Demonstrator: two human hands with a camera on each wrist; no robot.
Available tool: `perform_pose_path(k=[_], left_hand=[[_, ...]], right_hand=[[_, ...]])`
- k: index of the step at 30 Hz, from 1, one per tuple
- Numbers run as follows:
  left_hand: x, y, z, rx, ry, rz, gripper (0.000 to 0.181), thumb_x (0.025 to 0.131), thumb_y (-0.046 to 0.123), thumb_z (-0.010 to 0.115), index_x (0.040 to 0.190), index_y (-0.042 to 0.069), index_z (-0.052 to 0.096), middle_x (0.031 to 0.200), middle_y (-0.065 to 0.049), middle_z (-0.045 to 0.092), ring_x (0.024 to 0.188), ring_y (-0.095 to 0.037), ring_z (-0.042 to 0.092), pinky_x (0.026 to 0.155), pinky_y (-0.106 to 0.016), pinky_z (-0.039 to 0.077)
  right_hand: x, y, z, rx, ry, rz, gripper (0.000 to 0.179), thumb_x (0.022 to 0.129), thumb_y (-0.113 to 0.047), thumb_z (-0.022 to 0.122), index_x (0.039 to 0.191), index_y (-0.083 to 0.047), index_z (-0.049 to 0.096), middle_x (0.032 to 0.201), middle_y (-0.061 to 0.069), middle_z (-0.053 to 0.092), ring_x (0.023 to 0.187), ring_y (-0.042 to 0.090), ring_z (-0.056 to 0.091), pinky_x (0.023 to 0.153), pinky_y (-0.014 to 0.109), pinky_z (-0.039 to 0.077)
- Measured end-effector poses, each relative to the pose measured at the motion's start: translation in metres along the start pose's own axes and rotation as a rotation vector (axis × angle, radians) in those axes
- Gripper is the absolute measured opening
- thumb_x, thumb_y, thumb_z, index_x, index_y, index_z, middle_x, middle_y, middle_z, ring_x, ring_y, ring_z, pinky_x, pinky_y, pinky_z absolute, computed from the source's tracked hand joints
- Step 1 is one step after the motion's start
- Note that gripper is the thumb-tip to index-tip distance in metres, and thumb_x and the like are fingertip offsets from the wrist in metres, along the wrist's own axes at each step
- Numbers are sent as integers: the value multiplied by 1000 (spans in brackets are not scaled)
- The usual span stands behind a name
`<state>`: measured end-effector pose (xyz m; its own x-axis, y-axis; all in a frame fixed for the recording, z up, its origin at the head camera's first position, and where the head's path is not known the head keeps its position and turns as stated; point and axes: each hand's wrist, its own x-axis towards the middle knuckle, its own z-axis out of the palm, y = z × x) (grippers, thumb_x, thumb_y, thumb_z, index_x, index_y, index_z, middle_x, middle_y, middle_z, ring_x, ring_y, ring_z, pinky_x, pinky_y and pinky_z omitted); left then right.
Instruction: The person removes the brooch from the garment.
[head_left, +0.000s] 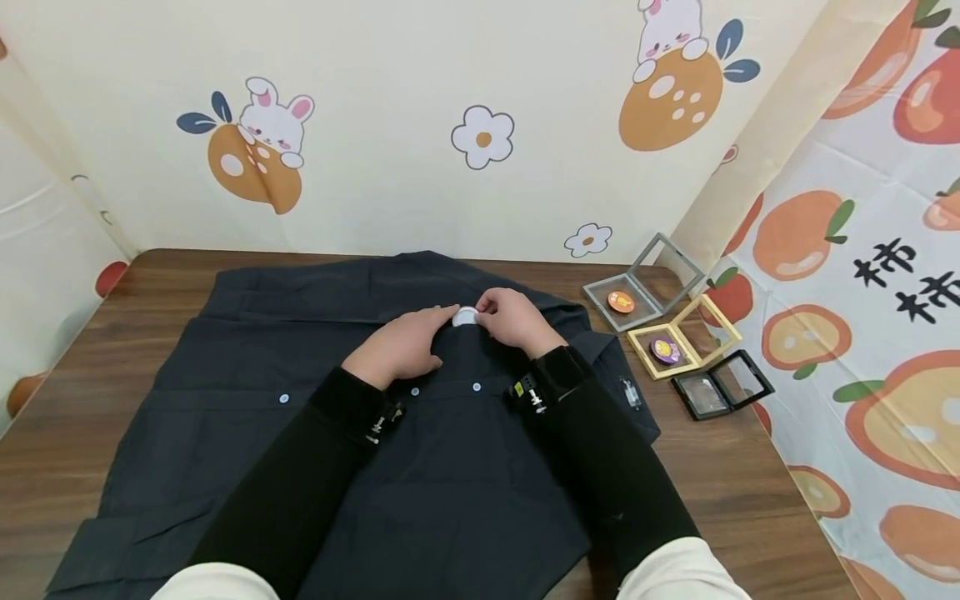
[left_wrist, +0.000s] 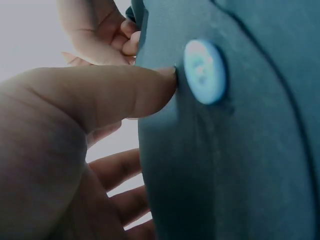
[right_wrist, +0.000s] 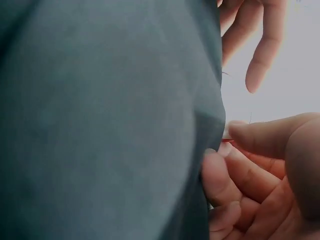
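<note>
Fingers of the right hand [head_left: 516,319] are brought together in a pinch at the right edge of a little white disc [head_left: 466,317], thumb and tips pretty much meeting. In the right wrist view there's a thin red sliver in that pinch too; might be the disc's edge, can't tell. The left hand [head_left: 396,343] is way looser: fingers mostly straight, tips at the disc's left edge, thumb spread off toward the cloth near a button [left_wrist: 205,72]. I don't see a real grip on that side.

The disc is at the upper middle of a dark shirt [head_left: 450,500] spread over the bench [head_left: 727,492], a bit beyond the row of buttons. Only part of it shows, so no idea what's behind it.

Just right of the shirt are a grey case [head_left: 597,288], a yellow case [head_left: 639,337] and a black case [head_left: 703,397], all flipped open. An orange badge [head_left: 620,302] is in the grey one, a purple badge [head_left: 664,350] in the yellow.

My guess: the step in hand is fastening or lining up that disc on the shirt. Next move calls for a steady right pinch while the left keeps the cloth flat.
</note>
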<state>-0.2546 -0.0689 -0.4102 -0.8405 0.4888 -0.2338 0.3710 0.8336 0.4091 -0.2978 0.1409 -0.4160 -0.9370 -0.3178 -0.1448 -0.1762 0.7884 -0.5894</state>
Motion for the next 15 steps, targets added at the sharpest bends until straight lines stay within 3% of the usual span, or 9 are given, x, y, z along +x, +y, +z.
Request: perform_pose_path(k=[10,15], left_hand=[[2,-3,2,56,-50,-20,80,101,29,69,166,21,23,170,-17,17,155,-40,16,123,-54,20],[3,-4,4,47,-79,-44,79,102,33,67,166,22,23,170,-16,16,156,-41,11,124,-55,15]], right_hand=[[6,-3,9,0,52,88,16,102,-25,66,108,-11,69,103,6,66,89,24,62,81,40,51],[7,-6,16,-64,39,70,17,106,-21,59,115,-10,66,101,6,65,85,24,62,78,39,51]])
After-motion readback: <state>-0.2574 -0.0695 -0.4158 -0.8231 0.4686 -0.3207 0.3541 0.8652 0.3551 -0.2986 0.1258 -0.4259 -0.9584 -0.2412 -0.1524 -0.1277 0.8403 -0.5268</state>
